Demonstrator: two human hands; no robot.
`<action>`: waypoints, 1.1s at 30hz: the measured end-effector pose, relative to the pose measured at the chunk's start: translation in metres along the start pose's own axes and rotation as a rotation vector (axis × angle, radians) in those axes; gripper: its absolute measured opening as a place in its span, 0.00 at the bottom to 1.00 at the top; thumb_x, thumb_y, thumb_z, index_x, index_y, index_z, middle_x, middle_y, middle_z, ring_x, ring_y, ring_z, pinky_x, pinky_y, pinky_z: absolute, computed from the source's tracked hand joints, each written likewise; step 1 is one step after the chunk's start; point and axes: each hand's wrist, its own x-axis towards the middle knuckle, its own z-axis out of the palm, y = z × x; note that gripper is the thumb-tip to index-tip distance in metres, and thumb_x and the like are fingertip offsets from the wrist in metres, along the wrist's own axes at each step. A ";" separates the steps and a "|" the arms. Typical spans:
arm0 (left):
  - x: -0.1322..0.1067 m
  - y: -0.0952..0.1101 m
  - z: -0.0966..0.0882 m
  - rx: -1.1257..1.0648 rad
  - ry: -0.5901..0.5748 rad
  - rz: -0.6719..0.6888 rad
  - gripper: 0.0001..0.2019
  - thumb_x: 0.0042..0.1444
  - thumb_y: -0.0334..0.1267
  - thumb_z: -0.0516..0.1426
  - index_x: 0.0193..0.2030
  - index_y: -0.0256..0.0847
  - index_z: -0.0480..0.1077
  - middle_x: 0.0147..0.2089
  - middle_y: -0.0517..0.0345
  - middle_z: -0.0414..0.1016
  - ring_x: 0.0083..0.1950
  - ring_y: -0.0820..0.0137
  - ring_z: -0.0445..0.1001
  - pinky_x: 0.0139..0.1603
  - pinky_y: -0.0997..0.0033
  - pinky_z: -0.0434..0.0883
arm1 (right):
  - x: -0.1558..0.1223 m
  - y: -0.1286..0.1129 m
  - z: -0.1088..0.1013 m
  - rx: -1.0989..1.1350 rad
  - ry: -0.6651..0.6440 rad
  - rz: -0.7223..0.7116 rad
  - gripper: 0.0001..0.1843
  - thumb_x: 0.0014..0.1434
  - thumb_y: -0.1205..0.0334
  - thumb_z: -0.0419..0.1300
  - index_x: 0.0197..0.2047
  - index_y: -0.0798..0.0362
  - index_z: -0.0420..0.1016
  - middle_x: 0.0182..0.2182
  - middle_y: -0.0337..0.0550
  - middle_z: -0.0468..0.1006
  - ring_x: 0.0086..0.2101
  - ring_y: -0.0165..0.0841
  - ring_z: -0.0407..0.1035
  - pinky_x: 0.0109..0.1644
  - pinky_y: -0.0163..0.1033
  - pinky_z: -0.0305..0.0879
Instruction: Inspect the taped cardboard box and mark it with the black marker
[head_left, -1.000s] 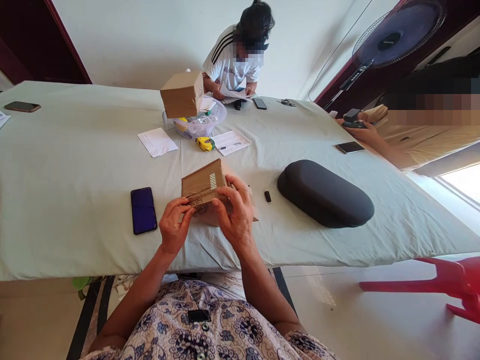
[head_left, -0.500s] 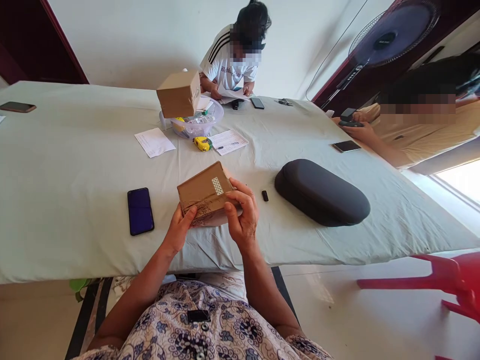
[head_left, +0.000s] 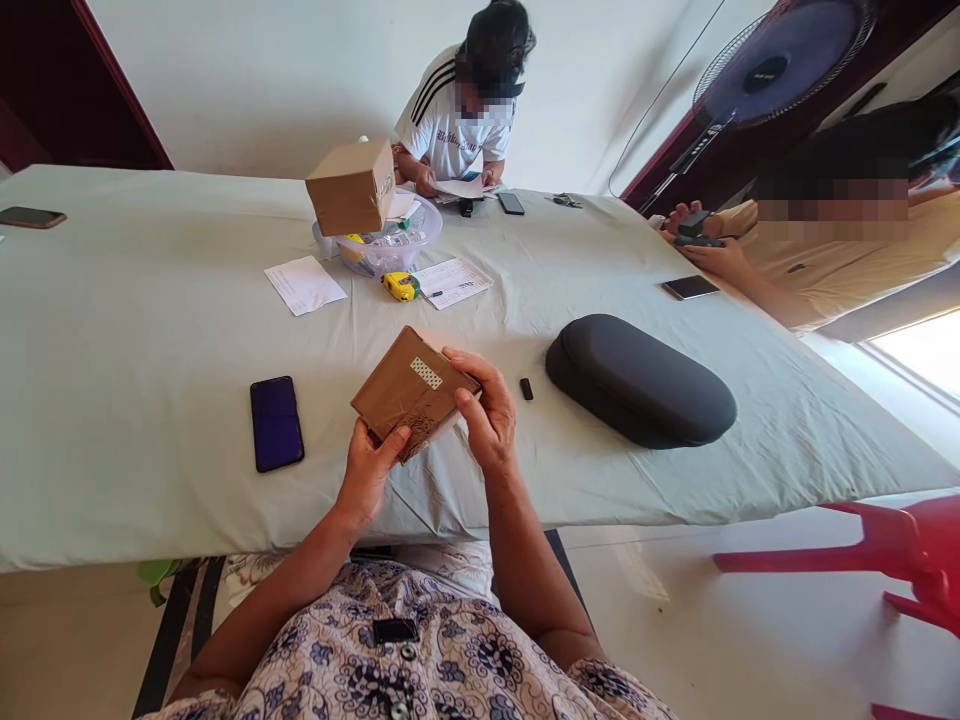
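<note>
A small brown cardboard box with brown tape and a pale dotted strip is held tilted over the near side of the table. My left hand grips its lower left corner, thumb on the taped face and fingers hidden beneath. On the right edge, my right hand is closed round the box with thumb and fingers. A dark phone lies left of my hands. To their right are a small black object and a large dark grey hard case.
Beyond lie a paper sheet, a yellow tape measure and a printed form. A larger cardboard box rests on a filled plastic basin. Two people are at the table's far and right sides. A red stool stands right.
The small box has turned in my hands, its taped face now angled more toward me. My right fingers have shifted along its right edge, and my left thumb sits further in.
</note>
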 end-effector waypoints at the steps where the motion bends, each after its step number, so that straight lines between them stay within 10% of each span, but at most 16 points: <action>1: -0.002 0.001 0.000 -0.005 -0.002 0.000 0.35 0.41 0.51 0.73 0.54 0.43 0.68 0.58 0.49 0.77 0.59 0.59 0.77 0.54 0.63 0.76 | 0.001 -0.001 -0.001 0.025 -0.009 0.016 0.16 0.66 0.51 0.57 0.55 0.39 0.76 0.57 0.40 0.81 0.60 0.44 0.72 0.66 0.58 0.66; 7: -0.004 0.005 -0.005 -0.003 0.021 0.115 0.35 0.44 0.50 0.72 0.57 0.44 0.67 0.61 0.48 0.77 0.62 0.58 0.75 0.56 0.62 0.76 | 0.016 -0.003 0.006 0.145 -0.050 -0.045 0.16 0.64 0.48 0.58 0.50 0.42 0.78 0.53 0.42 0.83 0.59 0.46 0.73 0.67 0.60 0.67; 25: 0.016 -0.005 0.007 0.105 -0.135 -0.323 0.38 0.42 0.67 0.67 0.49 0.37 0.76 0.40 0.46 0.84 0.39 0.60 0.85 0.25 0.72 0.75 | 0.052 0.034 0.021 0.284 -0.054 0.091 0.18 0.60 0.42 0.56 0.42 0.45 0.78 0.47 0.43 0.85 0.54 0.44 0.77 0.62 0.55 0.71; 33: 0.022 0.004 0.018 0.212 -0.176 -0.239 0.37 0.41 0.68 0.67 0.46 0.37 0.75 0.36 0.47 0.84 0.35 0.62 0.84 0.28 0.72 0.72 | 0.066 0.048 0.024 0.372 -0.021 0.093 0.16 0.60 0.47 0.57 0.42 0.46 0.79 0.47 0.42 0.85 0.50 0.41 0.78 0.58 0.50 0.73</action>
